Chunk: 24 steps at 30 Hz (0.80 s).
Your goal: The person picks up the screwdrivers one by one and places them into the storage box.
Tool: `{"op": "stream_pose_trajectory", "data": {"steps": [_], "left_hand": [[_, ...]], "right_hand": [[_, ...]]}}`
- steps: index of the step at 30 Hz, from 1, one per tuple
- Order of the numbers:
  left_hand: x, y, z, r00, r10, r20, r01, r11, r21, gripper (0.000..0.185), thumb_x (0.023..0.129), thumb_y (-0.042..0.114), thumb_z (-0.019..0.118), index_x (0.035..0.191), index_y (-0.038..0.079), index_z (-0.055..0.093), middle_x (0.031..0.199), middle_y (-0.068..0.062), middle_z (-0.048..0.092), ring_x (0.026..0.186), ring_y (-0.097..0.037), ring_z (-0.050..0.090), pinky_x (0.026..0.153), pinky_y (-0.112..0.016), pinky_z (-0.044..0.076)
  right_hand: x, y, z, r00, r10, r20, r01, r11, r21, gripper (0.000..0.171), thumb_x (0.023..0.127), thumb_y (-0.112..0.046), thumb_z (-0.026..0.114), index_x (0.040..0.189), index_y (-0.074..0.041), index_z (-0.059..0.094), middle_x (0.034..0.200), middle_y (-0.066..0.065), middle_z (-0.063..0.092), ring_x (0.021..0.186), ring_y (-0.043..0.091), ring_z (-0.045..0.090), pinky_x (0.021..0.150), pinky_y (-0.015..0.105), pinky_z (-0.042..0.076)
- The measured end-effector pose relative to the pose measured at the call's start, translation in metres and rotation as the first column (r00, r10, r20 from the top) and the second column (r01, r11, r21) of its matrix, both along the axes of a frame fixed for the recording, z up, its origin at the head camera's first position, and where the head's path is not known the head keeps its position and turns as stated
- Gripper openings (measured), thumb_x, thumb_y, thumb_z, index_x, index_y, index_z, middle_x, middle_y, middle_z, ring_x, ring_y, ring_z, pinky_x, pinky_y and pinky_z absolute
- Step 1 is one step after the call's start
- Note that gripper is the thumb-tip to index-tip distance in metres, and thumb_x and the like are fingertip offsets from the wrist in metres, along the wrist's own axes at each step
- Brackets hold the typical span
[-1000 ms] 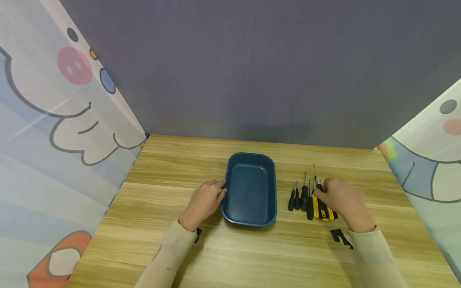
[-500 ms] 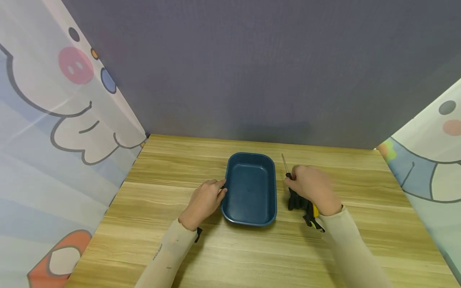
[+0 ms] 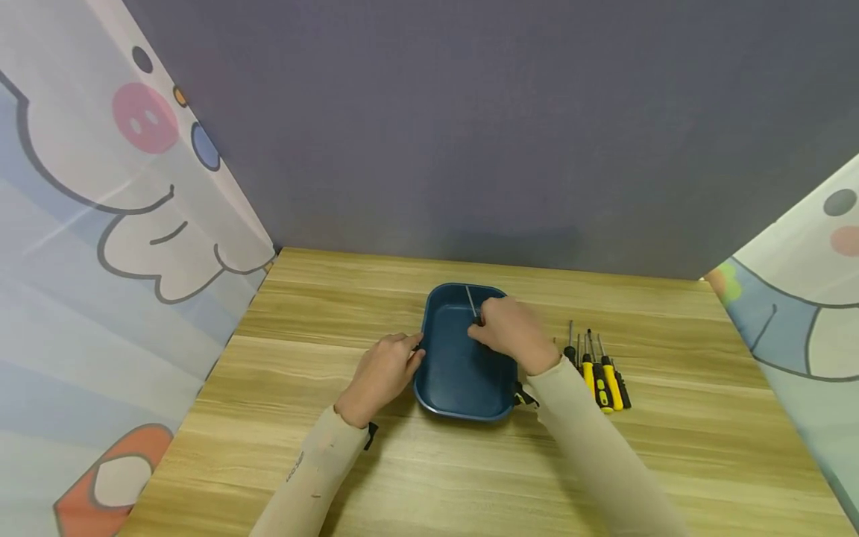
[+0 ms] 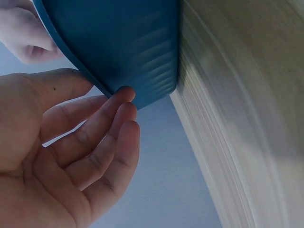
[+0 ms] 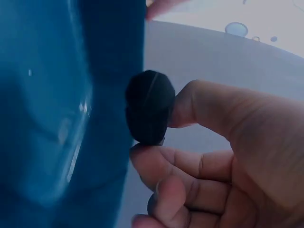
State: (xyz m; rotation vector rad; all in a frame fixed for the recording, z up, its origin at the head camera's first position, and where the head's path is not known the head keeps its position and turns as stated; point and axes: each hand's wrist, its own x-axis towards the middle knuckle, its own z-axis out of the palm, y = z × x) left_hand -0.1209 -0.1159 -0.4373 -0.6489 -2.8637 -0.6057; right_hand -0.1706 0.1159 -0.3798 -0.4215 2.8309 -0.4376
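Observation:
A dark blue rectangular plastic bin [image 3: 461, 391] stands on the wooden table. At its left side my left hand [image 3: 379, 373] pinches the rim; the left wrist view has the thumb at the rim and fingertips against the outer wall [image 4: 137, 57]. Over the bin's right half, my right hand [image 3: 513, 333] holds a screwdriver [image 3: 472, 302] by its black handle. The metal shaft points away toward the far rim. In the right wrist view, thumb and fingers grip the black handle [image 5: 150, 107], seen end-on above the bin.
Several screwdrivers [image 3: 607, 384] with black or yellow-and-black handles lie side by side right of the bin, some hidden by the right forearm. A grey panel [image 3: 429, 149] rises behind the table [image 3: 322, 298]. Printed cloths hang at both sides.
My right hand has carried the screwdriver leftward from the row of screwdrivers to above the bin. My left hand has stayed at the bin's left rim.

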Motion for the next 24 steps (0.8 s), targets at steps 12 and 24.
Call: {"op": "stream_pose_trajectory", "data": {"steps": [12, 24], "left_hand": [[-0.001, -0.001, -0.001, 1.0, -0.002, 0.005, 0.002, 1.0, 0.0, 0.031, 0.098, 0.017, 0.068, 0.125, 0.002, 0.07, 0.102, -0.013, 0.071, 0.088, -0.027, 0.069, 0.068, -0.035, 0.056], [0.001, -0.001, 0.001, 1.0, -0.002, 0.011, 0.002, 1.0, 0.009, 0.031, 0.098, 0.017, 0.068, 0.125, 0.002, 0.07, 0.101, -0.012, 0.071, 0.085, -0.025, 0.069, 0.065, -0.035, 0.055]], "right_hand": [[-0.014, -0.045, -0.032, 0.994, 0.027, 0.106, -0.035, 0.997, 0.073, 0.041, 0.093, -0.033, 0.071, 0.06, -0.013, 0.057, 0.055, 0.0, 0.048, 0.048, 0.015, 0.05, 0.047, 0.029, 0.041], [-0.014, -0.06, -0.046, 0.989, 0.001, 0.15, -0.007, 0.999, 0.041, 0.036, 0.096, -0.029, 0.069, 0.066, -0.011, 0.059, 0.056, 0.002, 0.053, 0.047, 0.014, 0.052, 0.044, 0.028, 0.039]]}}
